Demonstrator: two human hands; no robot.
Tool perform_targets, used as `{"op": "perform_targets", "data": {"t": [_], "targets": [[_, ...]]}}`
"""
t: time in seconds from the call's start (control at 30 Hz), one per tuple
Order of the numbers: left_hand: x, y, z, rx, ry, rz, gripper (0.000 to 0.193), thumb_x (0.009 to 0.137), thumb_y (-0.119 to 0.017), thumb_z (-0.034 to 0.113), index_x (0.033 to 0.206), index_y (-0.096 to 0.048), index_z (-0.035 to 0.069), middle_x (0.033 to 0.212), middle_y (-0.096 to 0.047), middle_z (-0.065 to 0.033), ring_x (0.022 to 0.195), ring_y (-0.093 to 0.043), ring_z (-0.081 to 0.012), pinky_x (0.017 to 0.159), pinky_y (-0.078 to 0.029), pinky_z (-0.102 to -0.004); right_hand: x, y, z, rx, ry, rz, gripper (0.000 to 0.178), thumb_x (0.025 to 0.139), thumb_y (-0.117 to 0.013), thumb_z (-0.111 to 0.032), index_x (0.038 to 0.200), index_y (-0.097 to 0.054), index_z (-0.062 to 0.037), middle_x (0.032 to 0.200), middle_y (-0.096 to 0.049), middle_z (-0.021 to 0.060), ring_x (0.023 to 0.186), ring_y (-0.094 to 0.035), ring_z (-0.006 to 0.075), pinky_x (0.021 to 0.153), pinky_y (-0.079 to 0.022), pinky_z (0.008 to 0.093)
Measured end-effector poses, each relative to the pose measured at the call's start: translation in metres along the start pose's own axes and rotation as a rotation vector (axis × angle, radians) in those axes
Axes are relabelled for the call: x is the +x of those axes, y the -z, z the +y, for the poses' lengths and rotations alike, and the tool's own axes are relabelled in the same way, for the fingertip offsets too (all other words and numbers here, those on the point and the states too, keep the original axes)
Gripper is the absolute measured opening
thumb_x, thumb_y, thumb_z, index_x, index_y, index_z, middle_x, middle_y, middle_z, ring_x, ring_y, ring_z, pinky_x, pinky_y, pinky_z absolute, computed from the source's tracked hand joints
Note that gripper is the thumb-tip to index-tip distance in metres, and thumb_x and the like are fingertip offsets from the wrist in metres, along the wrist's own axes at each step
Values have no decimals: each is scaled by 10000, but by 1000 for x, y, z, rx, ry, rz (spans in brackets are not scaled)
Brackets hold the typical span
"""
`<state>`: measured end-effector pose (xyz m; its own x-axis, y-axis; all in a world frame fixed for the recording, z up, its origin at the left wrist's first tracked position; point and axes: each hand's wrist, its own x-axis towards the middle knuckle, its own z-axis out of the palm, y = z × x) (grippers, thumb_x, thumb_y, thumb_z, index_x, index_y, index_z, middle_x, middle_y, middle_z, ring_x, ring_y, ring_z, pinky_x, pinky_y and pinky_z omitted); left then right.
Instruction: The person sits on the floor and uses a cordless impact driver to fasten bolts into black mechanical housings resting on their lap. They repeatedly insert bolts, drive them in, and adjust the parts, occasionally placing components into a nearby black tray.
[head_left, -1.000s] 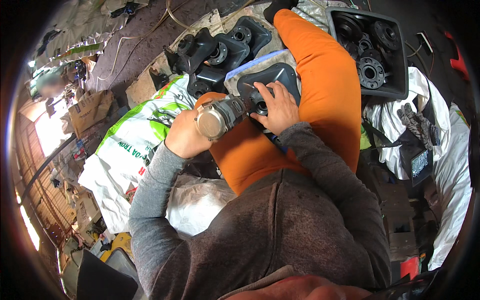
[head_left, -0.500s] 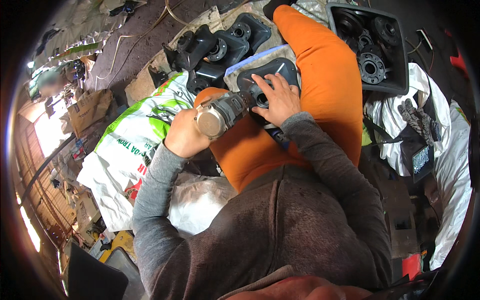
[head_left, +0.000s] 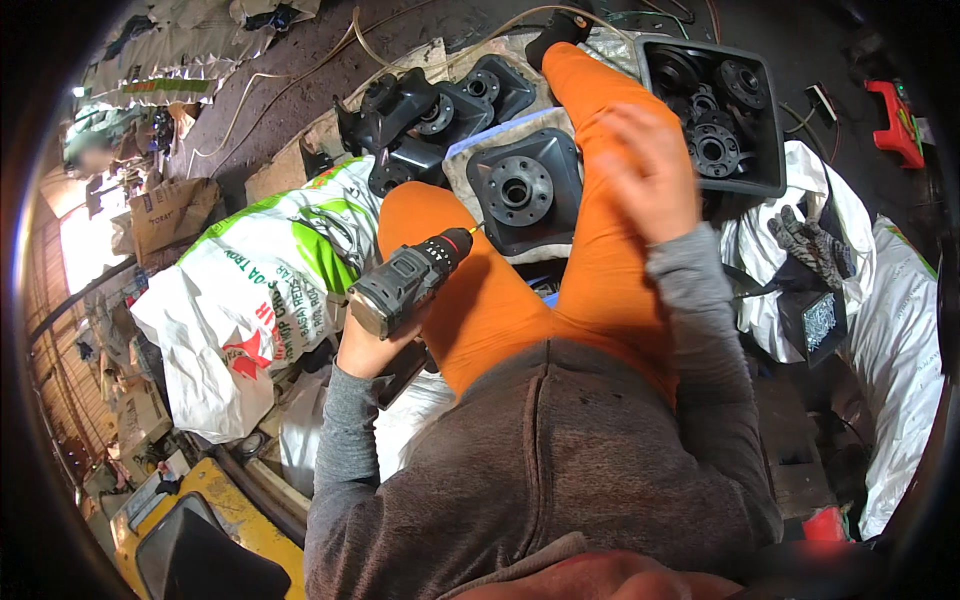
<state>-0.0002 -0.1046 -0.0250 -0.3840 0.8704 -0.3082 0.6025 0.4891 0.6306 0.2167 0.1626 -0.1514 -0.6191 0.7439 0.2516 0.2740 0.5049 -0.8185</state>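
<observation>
My left hand is closed around the grip of a grey and black cordless drill, held over my left thigh. Its thin bit points toward a black part with a squarish flared base. A round flange with a ring of holes and a central bore faces up on this part, which lies between my legs on a pale surface. The bit's tip is apart from the flange. Blurred by motion, my right hand hovers over my right leg, its fingers stretched out and nothing visible in them.
Several similar black parts lie beyond my left knee. A dark crate of flanged parts stands at the far right. Near it are patterned gloves and an open container of small metal pieces. White printed sacks lie at left.
My right hand has left the black part and moved right over my leg. My left hand has drawn the drill back toward me, off the part, uncovering the flange.
</observation>
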Motion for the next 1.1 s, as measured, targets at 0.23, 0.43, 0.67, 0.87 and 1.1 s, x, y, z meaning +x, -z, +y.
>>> {"op": "perform_targets", "data": {"t": [0.23,0.43,0.67,0.87,1.1], "targets": [[-10,-10,0,-84,67,-17,508,743,-751,86,1211,-582,-15,1153,-658,-155,1054,-647,-252,914,-499,-337,-12,57,173,-726,-435,-209,358,844,-673,-260,1193,-636,-193,1218,-625,60,1126,-565,291,937,-474,415],[-16,-10,5,-108,74,31,479,726,-761,48,1171,-596,-16,1035,-687,-122,932,-661,-204,842,-517,-331,23,38,203,-947,-437,-517,441,817,-721,-324,1226,-613,-200,1266,-571,24,1189,-512,276,967,-470,430],[-20,-11,-8,-79,58,42,540,745,-764,117,1234,-571,-5,1123,-676,-142,1004,-669,-233,883,-510,-323,32,38,195,-954,-460,-555,459,801,-742,-319,1226,-621,-195,1232,-565,74,1194,-518,281,987,-463,410],[-20,-9,-19,-36,-83,71,379,732,-752,74,1091,-653,4,1032,-695,-117,933,-671,-246,849,-520,-341,-2,85,198,-591,-201,-91,215,815,-715,-196,1008,-685,-105,1040,-654,79,1032,-617,266,900,-486,367],[-25,-31,-22,-41,-7,-179,350,761,-659,54,1106,-641,-1,1084,-670,-146,1032,-632,-286,939,-477,-385,-103,283,84,-771,-757,168,398,833,-656,-464,894,-729,-77,838,-698,161,797,-665,344,715,-500,412]]}}
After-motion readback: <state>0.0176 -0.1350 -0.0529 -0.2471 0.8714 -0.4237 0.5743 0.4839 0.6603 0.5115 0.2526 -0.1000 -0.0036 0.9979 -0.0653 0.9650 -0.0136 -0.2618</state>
